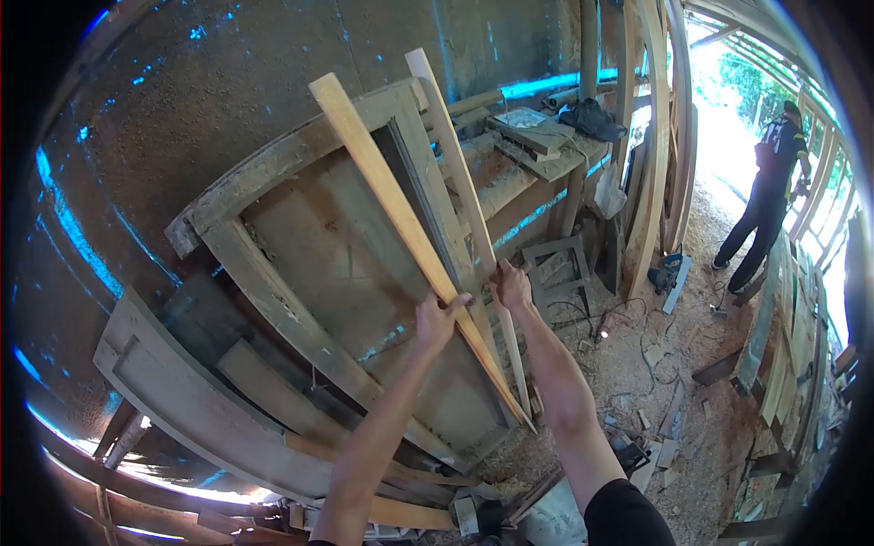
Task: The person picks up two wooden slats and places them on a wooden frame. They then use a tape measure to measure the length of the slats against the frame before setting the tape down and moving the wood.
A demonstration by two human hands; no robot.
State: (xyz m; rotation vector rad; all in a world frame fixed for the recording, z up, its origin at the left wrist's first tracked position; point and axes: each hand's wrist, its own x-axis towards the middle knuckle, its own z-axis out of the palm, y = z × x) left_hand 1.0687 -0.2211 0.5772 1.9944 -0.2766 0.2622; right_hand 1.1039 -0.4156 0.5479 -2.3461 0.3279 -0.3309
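Plank [386, 187] and strip [458, 164]
Left hand [440, 321] grasps plank, right hand [512, 286] grasps strip; lower ends near lower right corner of frame [282, 309].

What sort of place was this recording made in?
Most likely a woodworking shop: there are scattered wood shavings, what looks like a blue power tool lying among them, and long wooden strips in the left hand and right hand.

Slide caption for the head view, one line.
Left hand on one wooden strip, right hand on a second strip, both held slantwise before a weathered framed panel; sawdust-strewn floor beyond.
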